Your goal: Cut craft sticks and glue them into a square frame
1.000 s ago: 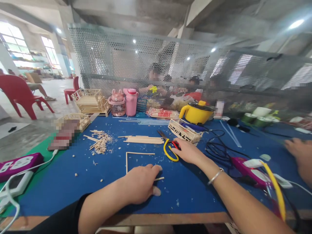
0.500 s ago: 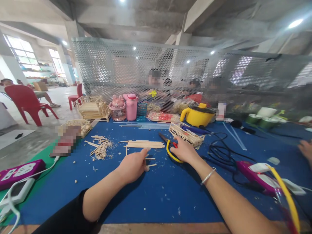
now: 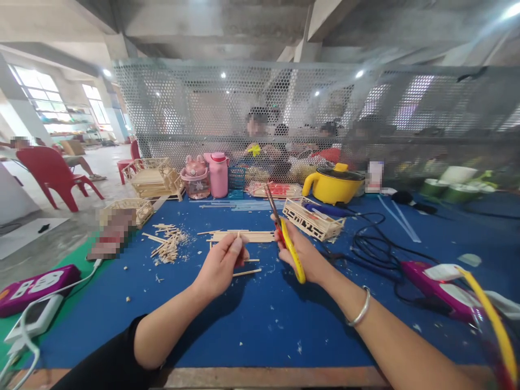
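Note:
My left hand (image 3: 219, 262) is closed, thumb against fingers, on a thin wooden stick (image 3: 239, 234) whose tip shows above the thumb; most of it is hidden. My right hand (image 3: 304, 255) grips scissors (image 3: 290, 249) with yellow and red handles, held off the table with the blades pointing up and away from me. Behind my left hand, long wooden sticks (image 3: 260, 236) lie side by side on the blue table surface (image 3: 252, 330). A loose stick (image 3: 248, 272) lies just right of that hand. To the left is a heap of short stick pieces (image 3: 168, 246) with crumbs around it.
A wooden lattice frame (image 3: 312, 219) sits beyond my right hand, before a yellow pot (image 3: 335, 185). Black cables (image 3: 365, 244) run to a purple power strip (image 3: 436, 290). Pink bottles (image 3: 219, 176) stand by the perforated screen (image 3: 211, 108). A phone (image 3: 111, 233) lies left.
My right hand has lifted the scissors from the table and turned them so the blades point upward. My left hand has turned upward, and a stick tip now shows in its pinch.

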The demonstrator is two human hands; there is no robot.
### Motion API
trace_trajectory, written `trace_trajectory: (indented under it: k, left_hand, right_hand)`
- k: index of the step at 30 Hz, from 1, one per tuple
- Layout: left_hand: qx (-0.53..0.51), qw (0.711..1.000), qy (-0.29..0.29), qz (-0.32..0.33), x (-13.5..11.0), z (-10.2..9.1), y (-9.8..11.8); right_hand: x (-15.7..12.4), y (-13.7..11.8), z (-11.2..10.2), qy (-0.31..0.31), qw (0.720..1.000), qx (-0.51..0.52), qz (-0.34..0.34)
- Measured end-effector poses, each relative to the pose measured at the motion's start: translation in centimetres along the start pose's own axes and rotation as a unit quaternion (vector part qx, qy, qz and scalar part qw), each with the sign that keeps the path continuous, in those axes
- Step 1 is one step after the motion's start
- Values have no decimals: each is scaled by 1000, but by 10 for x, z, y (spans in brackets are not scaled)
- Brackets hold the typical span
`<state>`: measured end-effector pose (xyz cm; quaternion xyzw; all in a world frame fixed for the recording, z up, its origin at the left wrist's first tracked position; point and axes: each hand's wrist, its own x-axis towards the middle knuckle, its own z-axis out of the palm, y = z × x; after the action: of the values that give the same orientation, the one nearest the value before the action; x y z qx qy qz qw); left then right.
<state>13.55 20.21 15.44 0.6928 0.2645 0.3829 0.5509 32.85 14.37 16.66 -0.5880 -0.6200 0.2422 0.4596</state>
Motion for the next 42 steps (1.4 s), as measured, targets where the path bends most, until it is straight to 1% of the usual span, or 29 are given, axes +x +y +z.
trace_trajectory:
  k: [4, 6, 9, 12, 16, 19, 24, 27, 30, 36, 39, 42]
  left_hand:
    - [36, 999, 26, 30, -1, 1, -1]
    - [45, 997, 39, 45, -2, -1, -1]
    - [67, 995, 40, 57, -2, -2, 0]
    - [105, 991, 33, 77, -3, -3, 2]
    - [145, 984, 32, 96, -5, -4, 5]
    - [179, 977, 30, 113, -5, -6, 7]
    - [220, 963, 53, 148, -6, -6, 9]
    - [220, 959, 81, 156, -6, -7, 7]
    - [211, 959, 103, 160, -5, -8, 3]
    - [190, 959, 92, 191, -4, -11, -1]
    - [195, 951, 84, 224, -4, -11, 0]
    - [207, 941, 90, 253, -4, -12, 2]
  right_hand:
    - [-9, -11, 8, -40, 996, -74, -19]
    - [-12, -20, 11, -61, 993, -93, -46]
    - [-16, -29, 15, -90, 984, -117, -96]
    - [-17, -31, 18, -89, 979, -136, -123]
    - [-17, -32, 18, -96, 976, -138, -139]
    - [-18, -32, 16, -80, 973, -164, -141]
    - [-20, -33, 15, -64, 965, -199, -158]
    - [-22, -34, 16, -60, 961, -205, -176]
    - [-22, -33, 17, -55, 958, -218, -176]
    - [-22, -29, 19, -52, 957, -221, -182]
    - [-22, -29, 20, -52, 958, -207, -192]
    - [-23, -31, 20, -54, 960, -196, -193]
